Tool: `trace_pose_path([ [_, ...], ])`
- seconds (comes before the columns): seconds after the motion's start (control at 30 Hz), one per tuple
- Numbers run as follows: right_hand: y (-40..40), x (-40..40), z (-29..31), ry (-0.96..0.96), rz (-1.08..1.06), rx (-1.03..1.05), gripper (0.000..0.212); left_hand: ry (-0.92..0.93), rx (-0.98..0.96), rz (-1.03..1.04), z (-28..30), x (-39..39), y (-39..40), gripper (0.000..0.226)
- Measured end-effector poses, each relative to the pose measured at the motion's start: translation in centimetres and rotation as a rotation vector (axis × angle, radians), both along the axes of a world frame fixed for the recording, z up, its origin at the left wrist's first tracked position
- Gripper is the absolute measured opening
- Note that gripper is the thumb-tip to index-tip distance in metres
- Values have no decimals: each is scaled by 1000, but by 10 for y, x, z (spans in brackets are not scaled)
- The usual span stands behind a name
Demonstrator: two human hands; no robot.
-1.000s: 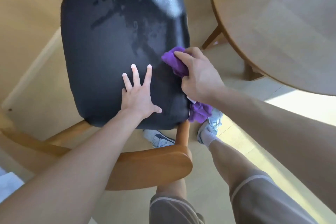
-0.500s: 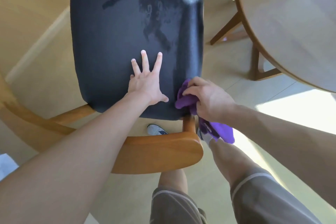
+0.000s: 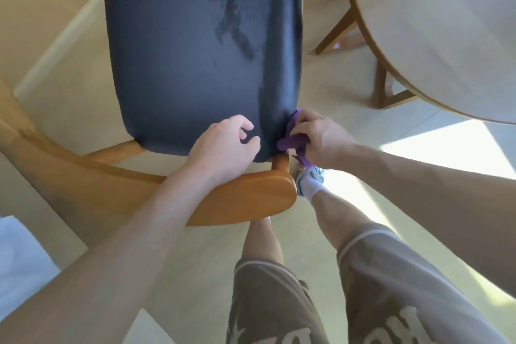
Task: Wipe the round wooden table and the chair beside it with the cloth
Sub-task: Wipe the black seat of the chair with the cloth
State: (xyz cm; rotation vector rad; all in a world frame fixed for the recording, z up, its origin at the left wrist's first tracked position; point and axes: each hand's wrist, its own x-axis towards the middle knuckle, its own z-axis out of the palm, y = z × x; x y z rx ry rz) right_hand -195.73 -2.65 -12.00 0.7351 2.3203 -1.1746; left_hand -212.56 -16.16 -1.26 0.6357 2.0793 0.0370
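The chair has a dark seat (image 3: 190, 58) with damp streaks on it and a curved wooden backrest (image 3: 245, 198) nearest me. My right hand (image 3: 321, 139) grips the purple cloth (image 3: 293, 141) against the seat's near right corner, above a wooden post. My left hand (image 3: 223, 145) sits at the seat's near edge with its fingers loosely curled and nothing in them. The round wooden table (image 3: 435, 31) fills the upper right.
The table's wooden legs (image 3: 381, 86) stand on the pale floor between chair and table. My legs and a white shoe (image 3: 310, 176) are just behind the backrest. A pale object (image 3: 19, 260) lies at the lower left edge.
My right hand drew the cloth down the seat's right side to its near corner. My left hand, flat with spread fingers before, has curled and slid back to the seat's edge.
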Motion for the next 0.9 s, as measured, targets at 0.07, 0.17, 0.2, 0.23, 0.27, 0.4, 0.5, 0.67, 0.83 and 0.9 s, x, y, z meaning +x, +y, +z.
trace_pose_path([
  [0.07,11,-14,12,95,-241,29,35,64,48,-7,7,22,-4,32],
  [0.17,15,-43,30,214,-387,86,53,236,179,-11,15,48,-8,38],
  [0.2,16,-53,33,216,-372,81,62,296,218,-33,18,56,-10,40],
  [0.23,16,-62,35,204,-330,70,68,351,261,-48,21,62,-11,40],
  [0.27,14,-67,33,176,-265,68,71,398,306,-41,23,67,-12,38],
  [0.4,-9,-44,8,-67,157,230,86,470,379,7,24,70,-6,36],
  [0.5,-19,-15,-5,-80,325,233,84,498,362,40,24,71,-6,34],
  [0.67,-5,-5,-1,-69,719,251,68,609,247,186,24,76,-14,18],
  [0.83,3,-50,16,69,342,196,33,685,253,351,18,83,-19,15],
  [0.9,3,-64,18,204,-5,156,44,686,283,367,17,83,-19,14],
])
